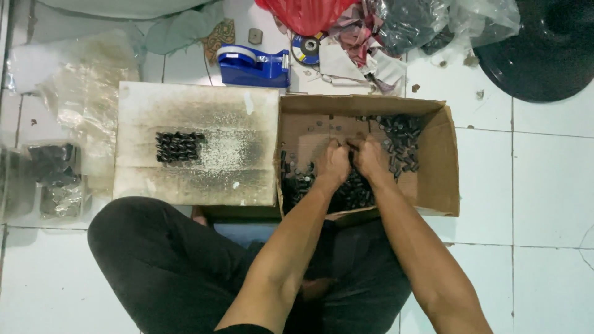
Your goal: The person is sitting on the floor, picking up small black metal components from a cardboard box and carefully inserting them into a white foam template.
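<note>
Presently both hands work inside the cardboard box (442,167), left hand (334,164) and right hand (371,159) pressed together, fingers curled onto the small dark parts (402,139) heaped beneath and just beyond them, apparently gathering a handful; the grip itself is hidden. Well left of the hands, a neat block of parts (179,147) lies on the white board (198,111), seemingly sorted.

cardboard box (439,179): brown, open, on the tiled floor, centre-right
clear plastic bags (54,179): dark small parts inside, floor's left edge
red plastic bag (306,13): top edge
</note>
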